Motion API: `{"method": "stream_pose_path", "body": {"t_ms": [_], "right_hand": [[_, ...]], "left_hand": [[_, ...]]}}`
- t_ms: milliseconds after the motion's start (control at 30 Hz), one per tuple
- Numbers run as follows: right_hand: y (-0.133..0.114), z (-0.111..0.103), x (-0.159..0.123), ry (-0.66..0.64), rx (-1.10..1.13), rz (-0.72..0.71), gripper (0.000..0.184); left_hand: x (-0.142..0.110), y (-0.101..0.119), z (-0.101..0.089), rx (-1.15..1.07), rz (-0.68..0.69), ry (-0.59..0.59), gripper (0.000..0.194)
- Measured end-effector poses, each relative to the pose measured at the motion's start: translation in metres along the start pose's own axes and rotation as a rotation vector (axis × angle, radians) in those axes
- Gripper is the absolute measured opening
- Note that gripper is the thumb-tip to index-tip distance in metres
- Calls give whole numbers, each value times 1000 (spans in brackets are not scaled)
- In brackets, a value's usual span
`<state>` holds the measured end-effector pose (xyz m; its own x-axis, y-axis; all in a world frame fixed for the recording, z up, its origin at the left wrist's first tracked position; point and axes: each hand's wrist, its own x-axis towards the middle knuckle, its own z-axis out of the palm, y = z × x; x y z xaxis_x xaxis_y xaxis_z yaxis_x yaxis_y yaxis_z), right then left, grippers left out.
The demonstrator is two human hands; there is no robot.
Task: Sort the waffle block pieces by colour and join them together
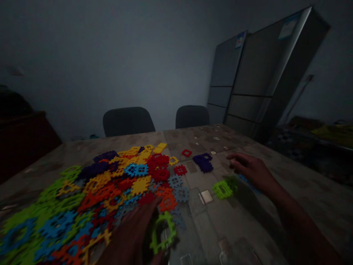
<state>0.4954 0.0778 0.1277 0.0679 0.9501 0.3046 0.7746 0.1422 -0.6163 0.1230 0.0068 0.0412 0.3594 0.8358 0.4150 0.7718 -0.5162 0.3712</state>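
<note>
At the bottom centre, my left hand [131,233] is closed around the edge of a lime-green toothed plastic building piece [174,231] with an opening in its middle. My right hand [249,170] is above the right half of the table, its fingers partly stretched out and slightly bent, with nothing visible in them. Below it lie a green building piece [223,190] and a partly covered blue piece [244,178]. A small stack of purple pieces [203,162] sits to the left of that hand. The picture is dim and somewhat blurred.
A wide pile of mixed building pieces [110,191] spreads over the left of the patterned table [220,228]. Loose red pieces [180,169] lie at its right side. Two dark chairs [128,121] stand behind the table, with a tall grey cabinet [250,81] at the back right.
</note>
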Motion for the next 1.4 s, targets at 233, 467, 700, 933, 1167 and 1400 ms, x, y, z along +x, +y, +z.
{"method": "stream_pose_path", "body": {"t_ms": [233,467,700,933,1167,1400], "right_hand": [[50,8,-5,0,-129,119,39],[53,13,-10,-87,-129,61,42],[57,19,-11,-249,-346,224,37],[57,31,-7,-281,-380,286,43],[59,38,1,-334,-376,268,33],[57,43,0,-362,-377,239,28]], "left_hand": [[132,89,61,-175,110,-259,85],[169,114,113,-161,125,-391,88],[160,112,121,-141,108,-431,86],[153,112,125,-146,103,-463,91],[152,116,133,-132,92,-428,82],[149,115,130,-108,81,-422,76]]}}
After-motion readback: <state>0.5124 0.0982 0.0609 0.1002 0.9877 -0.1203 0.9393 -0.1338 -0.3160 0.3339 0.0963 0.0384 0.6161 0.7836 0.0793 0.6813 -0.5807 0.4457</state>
